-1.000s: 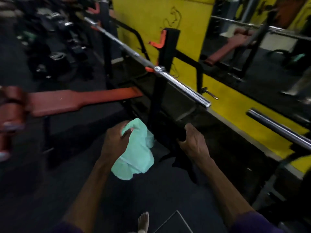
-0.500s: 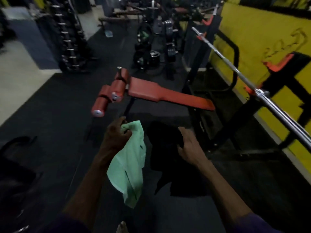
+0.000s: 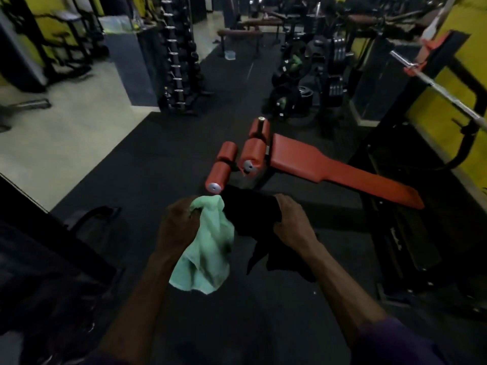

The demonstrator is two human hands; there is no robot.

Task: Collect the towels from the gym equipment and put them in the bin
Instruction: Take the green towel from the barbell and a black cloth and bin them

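Head view: I see both hands low and centre in the frame, each holding a towel, with a bench just beyond them.
Left hand: clenched round the bunched top of the green towel; the rest of the cloth hangs free below the fist.
Right hand: fingers curled over a fold of the black towel, which droops below the wrist. The two cloths meet between the hands.
Step in hand: I judge this to be the carry, with both towels off the equipment and neither binned yet.
Bin: not identified. A dark shape with a looped handle sits low on the left, and I cannot tell what it is.
Technique: I would gather the hanging tails up into each fist before walking — a trailing corner could snag on the foam rollers or the bench frame. I would also keep the grips firm, because loose cloth slips out of a relaxed fist.
Route: I would step left of the red bench pad and keep well clear of the barbell on its rack at the right.
Surface: dark rubber matting underfoot; a pale hard floor begins at the left.
Room: dim gym with a dumbbell rack ahead left, weight plates and machines at the back, and a yellow wall at the right.
Unconfirmed: green patches among the far plates — possibly more towels, too small to tell.
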